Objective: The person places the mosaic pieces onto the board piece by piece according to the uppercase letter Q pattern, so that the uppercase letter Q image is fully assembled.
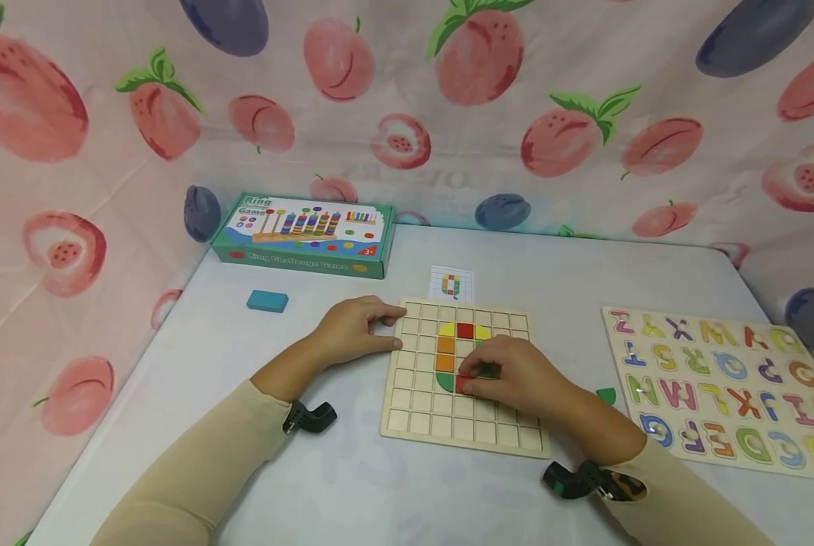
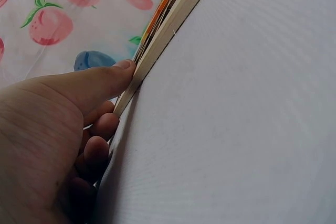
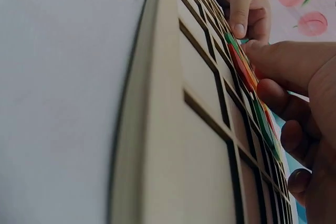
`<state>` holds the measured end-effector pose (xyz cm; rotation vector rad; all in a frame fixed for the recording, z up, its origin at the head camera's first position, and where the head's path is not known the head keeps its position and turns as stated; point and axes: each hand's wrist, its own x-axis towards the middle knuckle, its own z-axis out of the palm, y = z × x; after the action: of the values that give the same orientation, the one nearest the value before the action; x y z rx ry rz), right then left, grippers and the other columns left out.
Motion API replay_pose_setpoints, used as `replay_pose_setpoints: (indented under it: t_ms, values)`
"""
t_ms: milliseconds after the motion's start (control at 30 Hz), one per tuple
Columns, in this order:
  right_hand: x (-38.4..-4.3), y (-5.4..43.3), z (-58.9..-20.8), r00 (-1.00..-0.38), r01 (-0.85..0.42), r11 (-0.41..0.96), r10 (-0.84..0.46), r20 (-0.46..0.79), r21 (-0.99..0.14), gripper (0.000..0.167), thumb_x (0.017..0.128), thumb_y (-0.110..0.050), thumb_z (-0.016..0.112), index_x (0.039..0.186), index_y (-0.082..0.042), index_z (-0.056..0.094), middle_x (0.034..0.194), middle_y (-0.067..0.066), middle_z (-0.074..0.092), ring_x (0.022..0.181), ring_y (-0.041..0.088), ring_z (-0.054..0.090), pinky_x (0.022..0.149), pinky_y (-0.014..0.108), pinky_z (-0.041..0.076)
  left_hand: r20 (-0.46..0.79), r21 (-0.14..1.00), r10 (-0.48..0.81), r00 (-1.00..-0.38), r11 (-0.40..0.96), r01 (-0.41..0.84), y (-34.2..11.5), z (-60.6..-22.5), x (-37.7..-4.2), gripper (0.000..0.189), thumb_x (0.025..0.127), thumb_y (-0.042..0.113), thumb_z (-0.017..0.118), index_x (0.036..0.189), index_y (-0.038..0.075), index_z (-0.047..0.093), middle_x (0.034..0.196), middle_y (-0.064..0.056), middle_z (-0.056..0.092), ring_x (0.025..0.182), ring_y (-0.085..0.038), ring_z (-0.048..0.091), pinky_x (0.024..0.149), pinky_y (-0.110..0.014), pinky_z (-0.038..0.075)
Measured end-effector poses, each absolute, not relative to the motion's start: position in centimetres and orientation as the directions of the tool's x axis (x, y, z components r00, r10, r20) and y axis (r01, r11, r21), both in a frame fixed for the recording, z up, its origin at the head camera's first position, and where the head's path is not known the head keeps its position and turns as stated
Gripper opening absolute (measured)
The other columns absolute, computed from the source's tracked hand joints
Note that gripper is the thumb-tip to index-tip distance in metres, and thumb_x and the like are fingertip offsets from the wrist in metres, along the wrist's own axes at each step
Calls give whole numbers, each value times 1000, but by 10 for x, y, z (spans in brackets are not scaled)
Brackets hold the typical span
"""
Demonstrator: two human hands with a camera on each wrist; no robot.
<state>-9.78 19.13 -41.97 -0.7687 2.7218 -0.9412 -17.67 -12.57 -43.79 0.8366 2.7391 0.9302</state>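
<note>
A square wooden grid board (image 1: pixel 407 421) lies flat on the table, with yellow, red, orange and green tiles set in some of its cells. My left hand (image 1: pixel 352 327) touches the board's left edge, its thumb (image 2: pixel 113 80) and index finger apart along that side. Over the lower middle cells, my right hand (image 1: pixel 516 371) pinches a red square tile (image 1: pixel 462 384) between thumb and index finger. Left of that tile sits a green rounded piece (image 1: pixel 444 381), below two orange squares (image 1: pixel 445 354). My right hand hides part of the pattern's right side.
Behind the board lies a small card (image 1: pixel 451 283) showing a coloured Q. A green game box (image 1: pixel 300 262) and a blue block (image 1: pixel 267 301) are at the left. On the right are an alphabet puzzle board (image 1: pixel 710 373) and a loose green piece (image 1: pixel 606 395).
</note>
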Motion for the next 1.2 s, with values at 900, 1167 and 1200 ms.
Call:
replay_pose_setpoints:
  t_ms: [900, 1167, 1200]
  values:
    - [-74, 278, -406, -916, -347, 726, -398, 49, -593, 30, 86, -24, 92, 114, -28, 81, 106, -16, 71, 92, 11, 57, 80, 29, 48, 50, 598, 541, -840, 657, 459, -126, -439, -176, 56, 89, 40, 89, 138, 20, 75, 103, 11, 66, 75, -11, 54, 70, -32, 46]
    - [-68, 307, -403, -920, -347, 729, -386, 63, -591, 31, 86, -24, 93, 114, -29, 81, 108, -16, 73, 91, 11, 57, 78, 27, 46, 57, 590, 543, -838, 658, 467, -125, -439, -177, 55, 89, 40, 89, 138, 20, 75, 103, 11, 66, 75, -11, 54, 69, -32, 46]
    - [-68, 311, -403, -921, -347, 734, -384, 64, -584, 31, 86, -25, 93, 114, -30, 80, 108, -16, 73, 92, 11, 57, 78, 26, 46, 58, 591, 544, -837, 657, 468, -125, -439, -177, 55, 89, 40, 89, 138, 20, 75, 104, 11, 66, 75, -11, 54, 69, -32, 46]
